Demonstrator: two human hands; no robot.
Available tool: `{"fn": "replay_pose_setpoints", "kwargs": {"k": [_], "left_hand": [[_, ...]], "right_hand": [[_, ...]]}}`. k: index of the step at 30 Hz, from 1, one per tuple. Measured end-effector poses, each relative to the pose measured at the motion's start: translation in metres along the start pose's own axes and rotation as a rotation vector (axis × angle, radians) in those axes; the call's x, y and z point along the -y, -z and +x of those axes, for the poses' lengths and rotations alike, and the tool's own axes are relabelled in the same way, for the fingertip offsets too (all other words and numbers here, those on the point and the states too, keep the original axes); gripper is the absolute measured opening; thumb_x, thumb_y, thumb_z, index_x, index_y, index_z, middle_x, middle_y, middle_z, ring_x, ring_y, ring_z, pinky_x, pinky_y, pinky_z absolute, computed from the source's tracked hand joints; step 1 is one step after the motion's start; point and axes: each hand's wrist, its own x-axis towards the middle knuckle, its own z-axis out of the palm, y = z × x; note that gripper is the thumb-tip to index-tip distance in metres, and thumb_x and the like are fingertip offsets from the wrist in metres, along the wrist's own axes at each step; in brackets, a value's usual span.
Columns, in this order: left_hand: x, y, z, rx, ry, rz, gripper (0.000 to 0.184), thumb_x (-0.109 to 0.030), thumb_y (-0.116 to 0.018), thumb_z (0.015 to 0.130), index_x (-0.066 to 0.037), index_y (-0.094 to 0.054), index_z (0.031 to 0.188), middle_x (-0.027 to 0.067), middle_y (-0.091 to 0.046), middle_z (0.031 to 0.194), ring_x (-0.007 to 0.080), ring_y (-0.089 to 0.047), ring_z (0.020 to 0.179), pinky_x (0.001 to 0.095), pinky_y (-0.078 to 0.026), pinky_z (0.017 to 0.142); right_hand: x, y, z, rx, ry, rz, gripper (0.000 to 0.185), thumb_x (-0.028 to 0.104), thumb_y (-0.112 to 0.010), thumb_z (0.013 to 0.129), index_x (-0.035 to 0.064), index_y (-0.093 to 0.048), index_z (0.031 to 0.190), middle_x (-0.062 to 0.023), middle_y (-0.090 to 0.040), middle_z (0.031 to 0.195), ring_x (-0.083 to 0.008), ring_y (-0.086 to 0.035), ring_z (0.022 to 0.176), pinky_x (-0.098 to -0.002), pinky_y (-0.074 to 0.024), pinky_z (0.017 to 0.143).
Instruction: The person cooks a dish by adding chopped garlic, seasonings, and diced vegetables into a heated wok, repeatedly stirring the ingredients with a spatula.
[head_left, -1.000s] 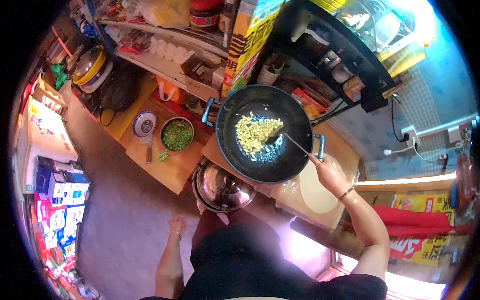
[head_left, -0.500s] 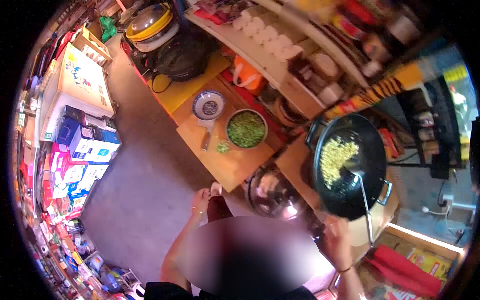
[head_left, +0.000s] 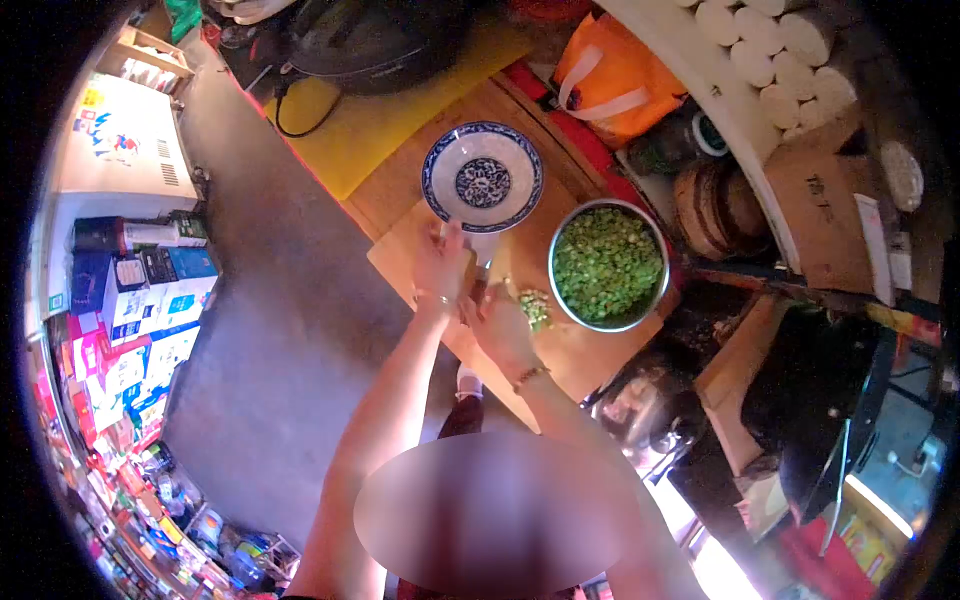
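A knife (head_left: 481,284) lies on the cutting board (head_left: 585,365), its blade partly under the bowl's near edge and its handle toward me. My right hand (head_left: 500,328) is closed about the handle, with the fingertips blurred. Left of the knife, my left hand (head_left: 438,262) has its fingers apart, close to the rim of a blue-and-white bowl (head_left: 440,150); whether it touches the rim I cannot tell. Chopped pale green bits (head_left: 535,307) lie in a small heap beside my right hand. A metal bowl of chopped greens (head_left: 610,262) stands to the right.
Behind the board lie a yellow surface (head_left: 345,150) and a black appliance (head_left: 385,45) with a cord. An orange bag (head_left: 625,80), a cardboard box (head_left: 820,215) and white rolls (head_left: 795,75) are at the right. The dark wok (head_left: 810,400) sits at lower right; stacked boxes (head_left: 150,290) line the left.
The view has turned left and moved closer to the board. My right hand has left the wok's side and come to the knife; my left hand has moved up over the board.
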Motion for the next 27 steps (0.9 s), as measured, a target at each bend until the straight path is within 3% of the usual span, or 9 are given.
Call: {"fn": "replay_pose_setpoints", "kwargs": {"k": [2,6,9,13,15,19,21,23,27], "left_hand": [[0.002,-0.008,0.032,-0.006,0.060,-0.048,0.030,-0.026,-0.052,0.086,0.001,-0.054,0.099,0.0155,-0.062,0.078,0.0245,-0.061,0.065,0.0359,-0.048,0.061],[0.031,-0.019,0.076,0.240,0.212,-0.228,0.026,-0.022,-0.049,0.087,0.003,-0.056,0.090,0.0155,-0.064,0.071,0.0197,-0.057,0.046,0.0320,-0.045,0.044],[0.091,-0.036,0.101,0.164,-0.528,-0.004,0.021,-0.015,-0.050,0.086,0.004,-0.056,0.090,0.0129,-0.063,0.065,0.0176,-0.058,0.045,0.0288,-0.043,0.040],[0.018,-0.015,0.067,0.141,0.088,-0.173,0.018,-0.013,-0.050,0.086,0.003,-0.055,0.091,0.0102,-0.062,0.066,0.0162,-0.058,0.048,0.0267,-0.044,0.041],[0.026,-0.019,0.066,0.191,0.080,-0.288,0.019,-0.013,-0.049,0.087,0.003,-0.055,0.092,0.0113,-0.063,0.072,0.0159,-0.059,0.052,0.0265,-0.042,0.039],[0.045,-0.024,0.055,0.188,0.190,-0.399,0.020,-0.016,-0.050,0.088,0.003,-0.056,0.094,0.0097,-0.062,0.071,0.0158,-0.060,0.057,0.0282,-0.043,0.043],[0.072,-0.016,0.053,0.236,0.167,-0.247,0.022,-0.019,-0.052,0.088,0.001,-0.056,0.096,0.0094,-0.061,0.072,0.0218,-0.062,0.068,0.0330,-0.048,0.060],[0.069,-0.004,0.003,0.123,-0.309,0.245,0.028,-0.025,-0.051,0.088,-0.001,-0.056,0.101,0.0115,-0.061,0.083,0.0281,-0.060,0.084,0.0371,-0.046,0.077],[0.027,-0.014,-0.040,0.426,-0.797,0.369,0.035,-0.022,-0.043,0.090,0.001,-0.051,0.115,0.0180,-0.054,0.109,0.0327,-0.050,0.106,0.0410,-0.038,0.094]], "right_hand": [[0.016,-0.009,0.018,-0.025,-0.208,-0.173,0.045,0.037,-0.062,0.079,-0.0025,-0.046,0.092,-0.0243,-0.061,0.090,-0.0391,-0.061,0.079,-0.0427,-0.0494,0.065],[0.014,-0.016,0.032,-0.204,-0.235,-0.157,0.043,0.037,-0.062,0.078,-0.0011,-0.047,0.090,-0.0237,-0.062,0.085,-0.0402,-0.061,0.078,-0.0434,-0.0495,0.065],[0.022,-0.006,0.016,-0.132,-0.322,-0.143,0.038,0.035,-0.060,0.079,-0.0001,-0.049,0.087,-0.0229,-0.061,0.081,-0.0384,-0.061,0.073,-0.0416,-0.0490,0.062],[-0.050,-0.036,-0.070,-0.023,-0.230,0.381,0.022,0.019,-0.059,0.080,0.0019,-0.054,0.093,-0.0098,-0.059,0.068,-0.0134,-0.054,0.056,-0.0301,-0.0432,0.049],[-0.037,-0.007,-0.127,0.088,-0.553,0.459,0.013,0.011,-0.058,0.078,0.0027,-0.053,0.087,-0.0053,-0.055,0.057,-0.0125,-0.053,0.047,-0.0292,-0.0410,0.042],[-0.093,-0.005,-0.219,-0.180,-0.541,0.512,0.013,0.014,-0.056,0.084,0.0028,-0.051,0.079,-0.0024,-0.052,0.052,-0.0084,-0.049,0.041,-0.0247,-0.0381,0.038],[-0.105,-0.008,-0.236,-0.306,-0.584,0.491,0.015,0.016,-0.055,0.087,0.0036,-0.051,0.079,-0.0013,-0.051,0.052,-0.0087,-0.047,0.039,-0.0243,-0.0374,0.036],[-0.133,-0.022,-0.243,-0.451,-0.656,0.717,0.015,0.017,-0.055,0.088,0.0046,-0.050,0.080,-0.0002,-0.048,0.051,-0.0092,-0.046,0.037,-0.0241,-0.0366,0.035],[-0.134,-0.032,-0.207,-0.640,-0.710,0.883,0.015,0.017,-0.055,0.089,0.0044,-0.050,0.082,0.0010,-0.046,0.053,-0.0085,-0.045,0.038,-0.0234,-0.0365,0.035]]}}
